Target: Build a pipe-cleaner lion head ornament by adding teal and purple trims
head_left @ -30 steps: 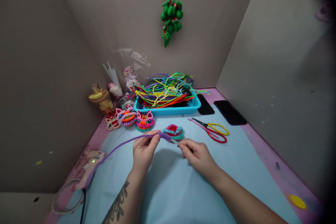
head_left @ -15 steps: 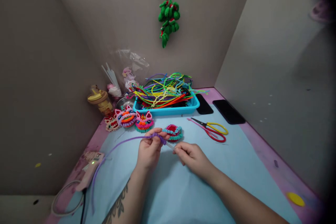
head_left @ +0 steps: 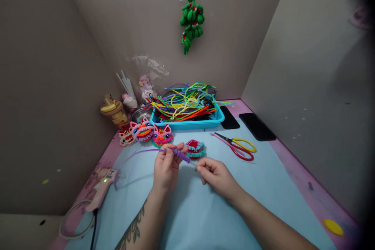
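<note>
Between thumb and fingers, my left hand (head_left: 166, 166) pinches a purple pipe cleaner (head_left: 181, 155). Part of it is wound in a tight coil around a thin pale stick (head_left: 193, 163); its loose tail runs out to the left. My right hand (head_left: 215, 174) is closed on the stick's other end. Just behind the fingers lies a round red and teal pipe-cleaner piece (head_left: 195, 148). A pink lion-like head with ears (head_left: 162, 136) sits to its left, beside a purple and orange one (head_left: 142, 130).
A blue tray (head_left: 187, 125) heaped with colourful pipe cleaners stands at the back. Scissors (head_left: 240, 147) with red and yellow handles lie right, near two black phones (head_left: 258, 126). A pink glue gun (head_left: 102, 191) with its cord is at left. Green pipe-cleaner work (head_left: 191, 21) hangs on the wall.
The purple coil now shows as a longer, neater spiral along the stick. Its loose tail has swung up and looks shorter. Both hands stay nearly in place; the view has shifted slightly.
</note>
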Motion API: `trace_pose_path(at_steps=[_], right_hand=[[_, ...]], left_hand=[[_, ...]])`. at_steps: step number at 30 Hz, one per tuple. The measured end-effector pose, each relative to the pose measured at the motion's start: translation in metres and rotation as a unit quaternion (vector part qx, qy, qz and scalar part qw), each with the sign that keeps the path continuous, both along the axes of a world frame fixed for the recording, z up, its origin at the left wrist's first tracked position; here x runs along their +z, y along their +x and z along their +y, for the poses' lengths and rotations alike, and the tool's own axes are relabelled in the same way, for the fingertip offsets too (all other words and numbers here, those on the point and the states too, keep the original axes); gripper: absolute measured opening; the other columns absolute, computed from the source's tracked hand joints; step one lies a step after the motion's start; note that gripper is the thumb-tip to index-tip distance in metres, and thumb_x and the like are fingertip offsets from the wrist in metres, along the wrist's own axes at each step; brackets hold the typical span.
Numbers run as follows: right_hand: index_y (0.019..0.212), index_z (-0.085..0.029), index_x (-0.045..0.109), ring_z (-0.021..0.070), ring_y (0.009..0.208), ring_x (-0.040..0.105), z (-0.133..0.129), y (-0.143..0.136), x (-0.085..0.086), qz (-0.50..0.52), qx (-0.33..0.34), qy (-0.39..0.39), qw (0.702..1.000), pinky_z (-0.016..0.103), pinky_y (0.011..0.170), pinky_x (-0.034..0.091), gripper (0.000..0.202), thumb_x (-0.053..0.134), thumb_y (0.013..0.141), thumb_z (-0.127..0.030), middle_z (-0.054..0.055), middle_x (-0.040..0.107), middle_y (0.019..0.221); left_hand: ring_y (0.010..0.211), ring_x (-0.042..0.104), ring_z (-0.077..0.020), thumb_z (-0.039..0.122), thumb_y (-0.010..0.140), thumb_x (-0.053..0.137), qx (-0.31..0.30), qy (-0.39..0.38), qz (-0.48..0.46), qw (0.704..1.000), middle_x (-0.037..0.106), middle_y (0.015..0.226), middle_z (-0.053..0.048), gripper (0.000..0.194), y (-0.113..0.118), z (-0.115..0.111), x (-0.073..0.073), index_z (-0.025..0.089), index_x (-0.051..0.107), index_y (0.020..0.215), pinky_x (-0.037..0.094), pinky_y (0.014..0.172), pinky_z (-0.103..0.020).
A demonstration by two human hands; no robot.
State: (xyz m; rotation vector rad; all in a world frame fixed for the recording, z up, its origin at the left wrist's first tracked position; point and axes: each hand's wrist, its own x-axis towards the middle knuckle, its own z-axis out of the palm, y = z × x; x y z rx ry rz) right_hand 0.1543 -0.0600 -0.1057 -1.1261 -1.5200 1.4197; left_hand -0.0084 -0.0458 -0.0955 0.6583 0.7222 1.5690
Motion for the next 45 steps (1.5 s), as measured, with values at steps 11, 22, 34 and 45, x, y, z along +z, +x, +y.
trace_pose_path(at_steps=[11, 22, 34, 45], right_hand=[[0.071, -0.017, 0.058, 0.0105, 0.056, 0.049, -0.005, 0.003, -0.002, -0.118, -0.097, 0.208, 0.966, 0.021, 0.056, 0.038, 0.012, 0.052, 0.08, -0.023, -0.002, 0.054, 0.059], [0.073, -0.018, 0.059, 0.0121, 0.059, 0.052, -0.003, 0.003, -0.002, -0.103, -0.077, 0.193, 0.973, 0.022, 0.058, 0.04, 0.012, 0.052, 0.081, -0.024, 0.0, 0.058, 0.063], [0.075, -0.017, 0.057, 0.0106, 0.054, 0.047, 0.0, 0.001, 0.0, -0.023, -0.048, 0.044, 0.998, 0.022, 0.053, 0.038, 0.018, 0.053, 0.08, -0.033, -0.002, 0.053, 0.058], [0.082, -0.02, 0.064, 0.0142, 0.061, 0.055, 0.002, 0.011, -0.006, -0.155, -0.1, 0.285, 0.941, 0.026, 0.061, 0.043, 0.012, 0.054, 0.084, -0.025, 0.002, 0.063, 0.067]], left_hand=[[0.077, 0.071, -0.0185, 0.027, 0.069, 0.075, 0.087, 0.022, 0.157, 0.983, 0.074, 0.082, -0.005, 0.019, -0.009, 0.002, -0.004, 0.016, 0.068, 0.082, 0.055, 0.078, -0.032], [0.072, 0.071, -0.0198, 0.027, 0.055, 0.083, 0.044, -0.037, 0.111, 0.992, 0.074, 0.075, -0.004, 0.031, -0.005, 0.005, 0.002, 0.016, 0.065, 0.077, 0.055, 0.076, -0.033], [0.082, 0.07, -0.0215, 0.034, 0.075, 0.069, 0.044, 0.031, 0.135, 0.989, 0.074, 0.085, -0.007, 0.024, -0.005, -0.006, 0.005, 0.017, 0.06, 0.09, 0.052, 0.084, -0.041], [0.067, 0.063, -0.0146, 0.03, 0.074, 0.069, 0.124, 0.055, 0.344, 0.929, 0.07, 0.074, -0.004, 0.015, -0.022, -0.001, 0.006, 0.017, 0.073, 0.079, 0.051, 0.065, -0.024]])
